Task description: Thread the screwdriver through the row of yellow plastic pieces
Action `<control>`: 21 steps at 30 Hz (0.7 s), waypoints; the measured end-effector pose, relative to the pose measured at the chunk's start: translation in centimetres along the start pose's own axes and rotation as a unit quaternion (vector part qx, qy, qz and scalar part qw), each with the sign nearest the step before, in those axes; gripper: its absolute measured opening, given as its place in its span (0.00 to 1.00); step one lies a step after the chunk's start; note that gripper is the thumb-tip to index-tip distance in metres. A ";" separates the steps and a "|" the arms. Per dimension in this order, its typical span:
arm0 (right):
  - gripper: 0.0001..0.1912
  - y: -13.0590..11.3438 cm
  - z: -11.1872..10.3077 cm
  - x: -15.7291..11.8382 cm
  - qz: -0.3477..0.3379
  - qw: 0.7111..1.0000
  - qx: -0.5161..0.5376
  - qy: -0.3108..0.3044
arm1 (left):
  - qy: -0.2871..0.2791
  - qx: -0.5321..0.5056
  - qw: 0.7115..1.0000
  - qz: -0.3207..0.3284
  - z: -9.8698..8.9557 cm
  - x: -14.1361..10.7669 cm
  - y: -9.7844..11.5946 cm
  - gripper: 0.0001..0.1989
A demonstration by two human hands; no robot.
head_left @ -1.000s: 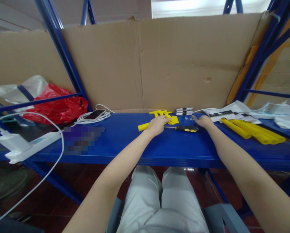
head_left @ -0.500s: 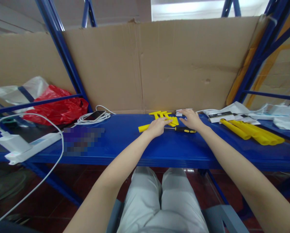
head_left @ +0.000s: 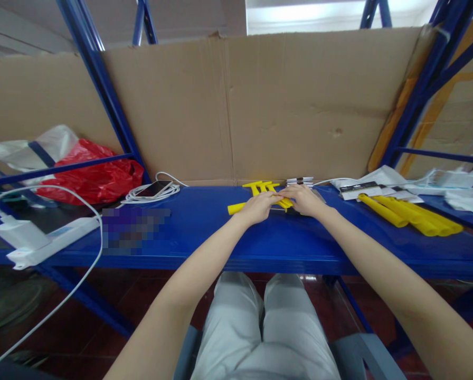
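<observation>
Yellow tube (head_left: 235,209) sits partly hidden, grasped by left hand (head_left: 259,207), right hand's (head_left: 304,201) fingers unclear.

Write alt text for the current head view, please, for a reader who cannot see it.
A person's left hand and right hand meet over small yellow parts on a blue workbench. Yellow tubes lie to the right; a phone, coiled white cable and a red bag lie to the left, with cardboard standing behind.
</observation>
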State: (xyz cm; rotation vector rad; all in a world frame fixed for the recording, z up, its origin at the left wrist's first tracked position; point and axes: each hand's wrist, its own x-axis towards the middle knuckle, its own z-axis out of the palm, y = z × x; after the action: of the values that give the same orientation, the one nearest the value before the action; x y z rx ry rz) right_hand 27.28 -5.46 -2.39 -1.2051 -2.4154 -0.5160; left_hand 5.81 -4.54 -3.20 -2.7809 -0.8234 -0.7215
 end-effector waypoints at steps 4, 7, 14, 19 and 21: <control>0.26 0.1 -0.1 0.0 -0.003 1.000 -0.003 0.002 | 0.014 -0.010 1.000 0.008 0.3 0.1 -0.3 0.23; 0.26 0.4 -0.1 -0.1 -0.008 1.000 -0.010 0.013 | 0.025 -0.015 1.000 0.011 0.6 0.1 -0.7 0.20; 0.27 0.7 -0.1 0.0 -0.011 1.000 -0.004 0.019 | 0.028 -0.027 0.999 0.005 0.6 0.0 -0.7 0.19; 0.26 0.6 -0.4 -0.1 0.020 0.999 0.022 0.018 | 0.013 -0.016 1.000 0.002 0.3 0.0 -0.3 0.23; 0.25 0.7 -0.4 -0.1 0.031 0.999 0.034 0.029 | 0.006 -0.008 1.000 -0.002 0.1 0.0 -0.1 0.24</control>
State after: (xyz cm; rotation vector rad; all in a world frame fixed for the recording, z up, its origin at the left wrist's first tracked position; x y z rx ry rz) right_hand 27.93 -5.32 -2.01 -1.2150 -2.3208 -0.4392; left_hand 5.79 -4.41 -3.26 -2.7866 -0.8253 -0.7469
